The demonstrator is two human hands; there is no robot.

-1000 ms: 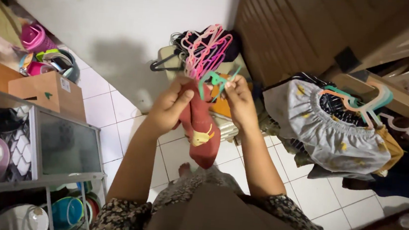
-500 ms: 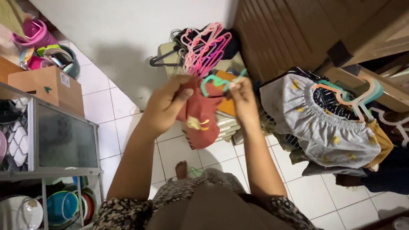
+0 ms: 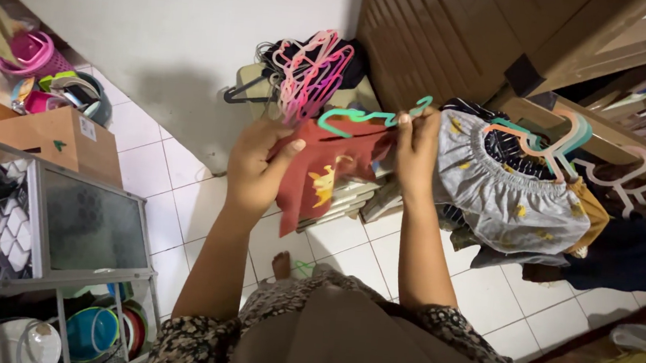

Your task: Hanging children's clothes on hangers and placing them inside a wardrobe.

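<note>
My left hand (image 3: 256,169) grips one side of a small dark-red garment (image 3: 326,175) with a yellow figure on it. My right hand (image 3: 417,152) pinches the garment's other side together with a teal plastic hanger (image 3: 366,117), whose hook points up to the right. The garment is spread out flat between both hands, hanging from the hanger. Behind the hands lies a bunch of pink hangers (image 3: 308,71) on a pile.
A grey elastic-edged garment (image 3: 511,189) and other clothes hang on hangers from a wooden rail (image 3: 577,122) at right. A wooden cupboard (image 3: 460,38) stands behind. At left are a metal shelf with a glass panel (image 3: 89,223), a cardboard box (image 3: 58,139) and bowls.
The hands have moved apart and to the right, stretching the red garment wide on the teal hanger. It hung bunched and lower a second ago.
</note>
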